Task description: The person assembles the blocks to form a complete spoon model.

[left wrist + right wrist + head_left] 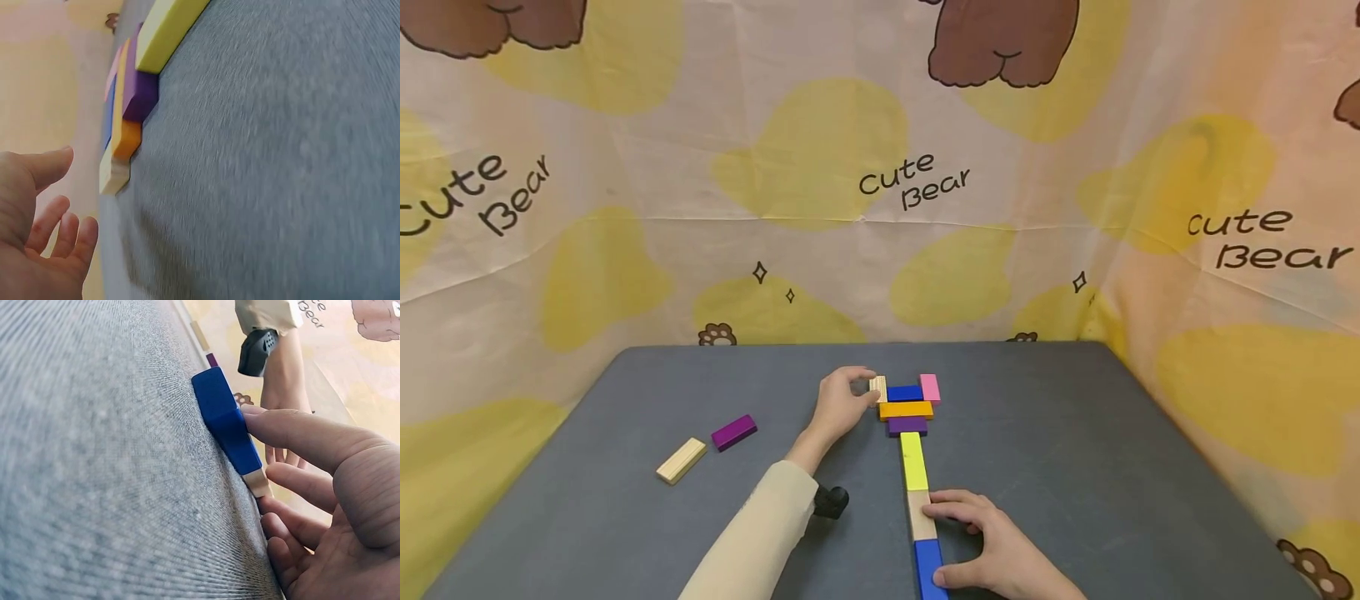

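Note:
In the head view my left hand [841,404] is beside the pale wooden block [878,388] at the far left of a block figure. Its thumb and index finger are spread at that block, and the left wrist view shows a gap to it. My right hand [992,546] has its thumb against the blue block [929,567] at the near end and its fingertips at the wooden block [921,515] beyond. Farther along the line lie a yellow block [914,461], a purple block [907,426], an orange block [906,410], another blue block [904,393] and a pink block [930,387].
Loose on the left of the dark grey table [1037,433] lie a purple block [734,432] and a plain wooden block [682,460]. A printed cloth [820,150] hangs behind and along the sides. A black device [831,502] sits on the left wrist.

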